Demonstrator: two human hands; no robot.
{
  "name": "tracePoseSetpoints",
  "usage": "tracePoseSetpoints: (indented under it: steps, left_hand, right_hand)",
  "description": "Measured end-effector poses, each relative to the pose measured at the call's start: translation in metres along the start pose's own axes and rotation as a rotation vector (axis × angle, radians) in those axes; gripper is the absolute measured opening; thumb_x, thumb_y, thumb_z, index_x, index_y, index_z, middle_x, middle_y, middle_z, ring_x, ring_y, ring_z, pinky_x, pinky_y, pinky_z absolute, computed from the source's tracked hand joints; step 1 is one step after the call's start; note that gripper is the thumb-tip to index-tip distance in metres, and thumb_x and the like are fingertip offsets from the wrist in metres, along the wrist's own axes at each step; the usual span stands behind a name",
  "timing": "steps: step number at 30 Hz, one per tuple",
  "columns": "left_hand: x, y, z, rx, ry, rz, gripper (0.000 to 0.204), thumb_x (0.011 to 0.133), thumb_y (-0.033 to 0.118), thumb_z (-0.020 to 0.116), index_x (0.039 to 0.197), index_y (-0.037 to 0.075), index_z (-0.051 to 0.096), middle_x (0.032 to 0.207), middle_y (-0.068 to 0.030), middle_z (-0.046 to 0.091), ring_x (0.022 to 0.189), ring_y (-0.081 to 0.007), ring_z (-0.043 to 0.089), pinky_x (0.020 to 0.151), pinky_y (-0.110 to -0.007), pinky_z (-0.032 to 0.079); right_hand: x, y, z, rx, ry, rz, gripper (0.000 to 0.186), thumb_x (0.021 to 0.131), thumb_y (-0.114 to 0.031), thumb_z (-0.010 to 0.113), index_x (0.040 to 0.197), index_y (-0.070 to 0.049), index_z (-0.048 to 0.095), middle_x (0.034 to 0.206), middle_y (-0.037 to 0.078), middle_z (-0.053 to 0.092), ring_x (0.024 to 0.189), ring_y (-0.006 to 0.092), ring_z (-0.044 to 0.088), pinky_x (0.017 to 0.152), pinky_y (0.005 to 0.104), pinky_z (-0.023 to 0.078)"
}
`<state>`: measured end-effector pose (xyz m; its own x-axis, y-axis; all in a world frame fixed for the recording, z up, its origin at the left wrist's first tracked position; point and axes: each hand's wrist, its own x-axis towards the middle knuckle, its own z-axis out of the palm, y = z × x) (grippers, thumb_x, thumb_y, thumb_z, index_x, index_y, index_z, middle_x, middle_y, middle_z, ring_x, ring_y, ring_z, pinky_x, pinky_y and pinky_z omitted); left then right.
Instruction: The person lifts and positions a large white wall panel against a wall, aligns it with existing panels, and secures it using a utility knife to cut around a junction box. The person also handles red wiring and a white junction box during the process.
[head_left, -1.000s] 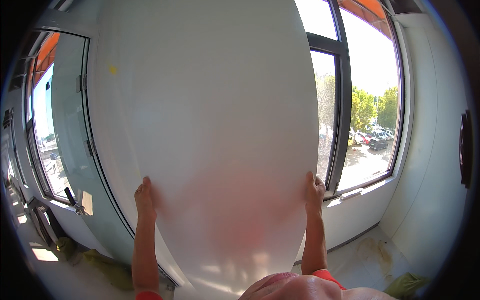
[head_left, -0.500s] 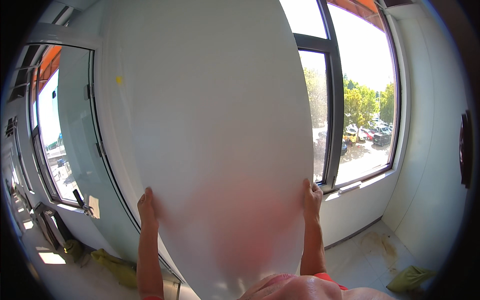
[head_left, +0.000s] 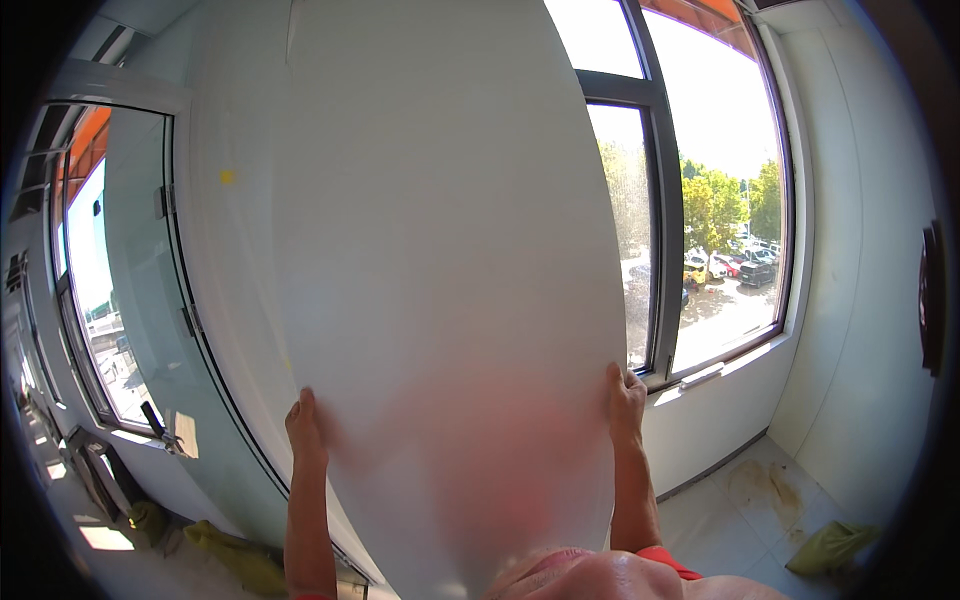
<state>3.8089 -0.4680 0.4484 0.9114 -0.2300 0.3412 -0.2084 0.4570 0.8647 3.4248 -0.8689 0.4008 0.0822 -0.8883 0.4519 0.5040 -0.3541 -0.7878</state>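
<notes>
A glossy white panel (head_left: 450, 250) rises straight ahead, edges gripped by left hand (head_left: 306, 426) and right hand (head_left: 627, 405); the left now sits slightly farther from the glass door (head_left: 142, 260), suggesting the panel is turning or shifting.

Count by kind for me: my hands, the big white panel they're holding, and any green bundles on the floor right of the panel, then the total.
Hands: 2, the left hand and the right hand
White panel: 1
Green bundle: 1
Total: 4
</notes>
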Motion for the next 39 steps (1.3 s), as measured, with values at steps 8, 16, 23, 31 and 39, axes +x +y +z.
tracePoseSetpoints:
  steps: [8,16,23,31,39]
  left_hand:
    - [-0.013,0.014,0.015,-0.001,-0.015,0.001,0.046,0.110,0.049,0.064,0.101,0.005,0.069,0.092,0.0008,0.067,0.082,-0.0122,0.060,0.076,-0.033,0.050]
    - [-0.024,0.019,0.046,0.062,-0.113,-0.008,0.046,0.110,0.050,0.064,0.094,0.007,0.065,0.080,0.0051,0.056,0.071,-0.0082,0.050,0.065,-0.029,0.043]
    - [-0.012,0.008,0.081,0.081,-0.103,0.017,0.045,0.108,0.049,0.065,0.089,0.009,0.061,0.076,0.0057,0.051,0.067,-0.0096,0.046,0.062,-0.031,0.041]
    - [-0.018,0.012,0.118,0.071,-0.134,-0.035,0.045,0.107,0.046,0.065,0.083,0.010,0.054,0.074,0.0034,0.048,0.065,-0.0109,0.044,0.059,-0.033,0.041]
    - [-0.022,-0.003,0.168,0.062,-0.239,-0.022,0.050,0.107,0.044,0.069,0.077,0.013,0.043,0.071,0.0044,0.042,0.062,-0.0098,0.039,0.057,-0.032,0.038]
  right_hand:
    - [-0.005,-0.011,-0.010,-0.006,0.004,-0.004,0.047,0.102,-0.051,0.078,0.095,-0.005,0.071,0.078,-0.006,0.062,0.065,0.0034,0.051,0.057,0.0247,0.041]
    - [0.023,-0.009,-0.018,-0.053,0.057,-0.016,0.048,0.104,-0.052,0.075,0.087,-0.008,0.066,0.075,-0.009,0.053,0.067,0.0041,0.043,0.059,0.0269,0.037]
    - [0.055,0.017,-0.032,-0.054,0.076,0.033,0.049,0.103,-0.053,0.076,0.085,-0.009,0.066,0.074,-0.007,0.054,0.067,0.0053,0.045,0.059,0.0281,0.039]
    - [0.088,0.039,-0.061,-0.036,0.082,0.035,0.048,0.103,-0.051,0.077,0.081,-0.010,0.064,0.070,-0.009,0.051,0.062,0.0047,0.043,0.056,0.0268,0.035]
    - [0.125,0.032,-0.115,-0.071,0.227,0.067,0.051,0.103,-0.054,0.074,0.100,-0.004,0.074,0.083,-0.002,0.066,0.073,0.0099,0.056,0.069,0.0296,0.049]
